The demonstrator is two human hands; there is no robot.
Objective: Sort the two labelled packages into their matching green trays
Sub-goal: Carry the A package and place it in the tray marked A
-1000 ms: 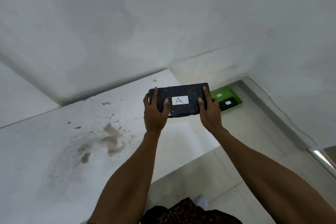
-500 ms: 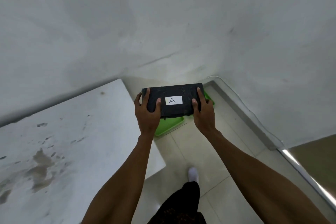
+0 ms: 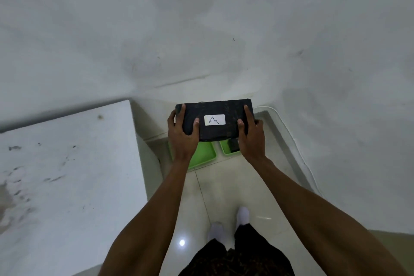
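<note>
White-socked feet (image 3: 228, 224) stand on the pale tiled floor (image 3: 226, 188) beside the stained white counter (image 3: 67, 175). Above 2 green trays, the left hand (image 3: 182, 135) and right hand (image 3: 251, 139) each clasp an end of the black package (image 3: 215, 122), thumbs on top beside its white "A" label (image 3: 214, 119). The left tray (image 3: 202, 154) shows bare green; the right tray (image 3: 227, 148) holds a second black package (image 3: 234, 146), mostly hidden.

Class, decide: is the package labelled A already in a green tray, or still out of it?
Out. Both the left hand and right hand hold package A above the green trays.
</note>
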